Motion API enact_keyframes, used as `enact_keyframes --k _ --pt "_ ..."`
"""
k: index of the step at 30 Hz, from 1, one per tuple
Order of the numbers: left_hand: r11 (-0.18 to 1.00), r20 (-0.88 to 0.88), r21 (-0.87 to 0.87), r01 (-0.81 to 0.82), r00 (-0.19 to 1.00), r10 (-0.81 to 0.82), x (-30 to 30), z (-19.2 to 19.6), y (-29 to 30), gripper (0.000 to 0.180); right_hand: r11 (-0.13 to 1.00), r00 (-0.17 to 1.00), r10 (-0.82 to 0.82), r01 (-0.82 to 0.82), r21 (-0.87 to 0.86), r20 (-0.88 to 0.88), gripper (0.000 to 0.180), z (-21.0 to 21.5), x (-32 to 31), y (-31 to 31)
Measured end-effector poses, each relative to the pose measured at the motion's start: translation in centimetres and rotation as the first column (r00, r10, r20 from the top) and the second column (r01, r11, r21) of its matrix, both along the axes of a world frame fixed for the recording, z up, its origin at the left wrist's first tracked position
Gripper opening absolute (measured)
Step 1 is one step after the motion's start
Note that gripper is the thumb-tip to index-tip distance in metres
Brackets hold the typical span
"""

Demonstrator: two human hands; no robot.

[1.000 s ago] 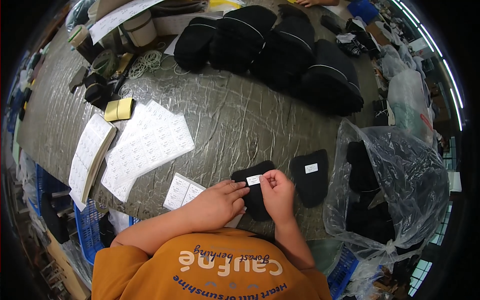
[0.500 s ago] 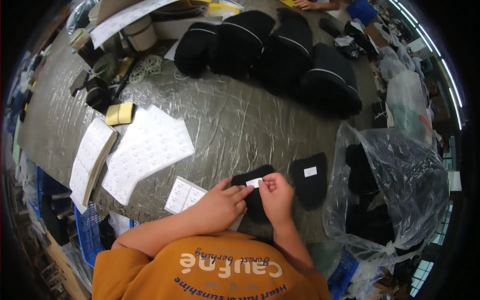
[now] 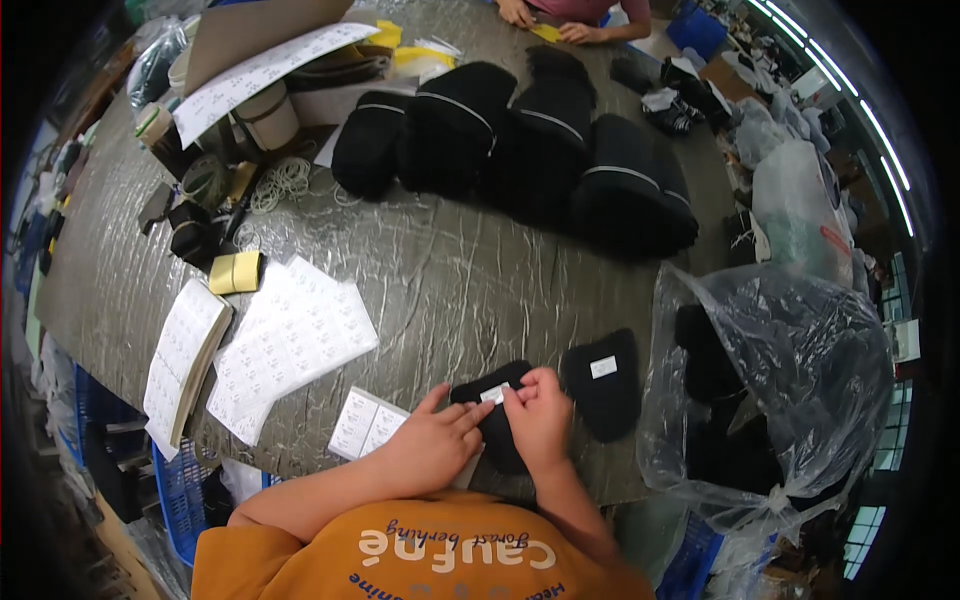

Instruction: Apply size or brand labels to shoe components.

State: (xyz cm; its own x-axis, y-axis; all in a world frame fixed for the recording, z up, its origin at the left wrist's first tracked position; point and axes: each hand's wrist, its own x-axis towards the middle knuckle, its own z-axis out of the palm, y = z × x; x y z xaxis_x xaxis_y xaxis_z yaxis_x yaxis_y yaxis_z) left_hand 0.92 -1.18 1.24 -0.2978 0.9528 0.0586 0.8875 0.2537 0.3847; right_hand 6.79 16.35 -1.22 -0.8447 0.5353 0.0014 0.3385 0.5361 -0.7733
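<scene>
A small white label (image 3: 494, 394) lies on a black fabric piece (image 3: 505, 450) close in front of me. My right hand (image 3: 541, 418) pinches the label's right end between thumb and fingers. My left hand (image 3: 437, 440) reaches in from the other side, its fingers stretched out, with the fingertips at the label's left end and on the fabric. Both hands cover parts of the black piece. To the right lies a second black piece (image 3: 603, 405) bearing its own white label (image 3: 603, 367). Beside my left wrist are white printed label sheets (image 3: 365, 421).
Several banded black bundles (image 3: 453, 115) line the far side. Left are larger printed sheets (image 3: 300, 335), a thick paper stack (image 3: 183, 360), a yellow bundle (image 3: 235, 273) and string (image 3: 280, 185). A clear plastic bag (image 3: 830, 360) stands right. Another person's hands (image 3: 580, 33) work across the table.
My view has tilted, so the table's things sit lower in the picture and more of the person opposite shows. Both my hands stay at the label, with only slight finger movement.
</scene>
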Motion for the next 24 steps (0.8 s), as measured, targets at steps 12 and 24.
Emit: enact_keyframes --k 12,24 --pt "1.0 -0.186 -0.004 0.012 0.982 -0.012 -0.1 -0.8 2.4 0.022 0.997 0.992 0.021 -0.011 0.077 -0.126 0.023 -0.3 0.1 0.8" --pt "0.972 0.192 0.232 -0.048 0.981 0.002 -0.9 -1.3 -0.6 0.019 0.998 0.907 -0.063 0.059 -0.024 -0.416 0.012 -1.3 0.9 0.5"
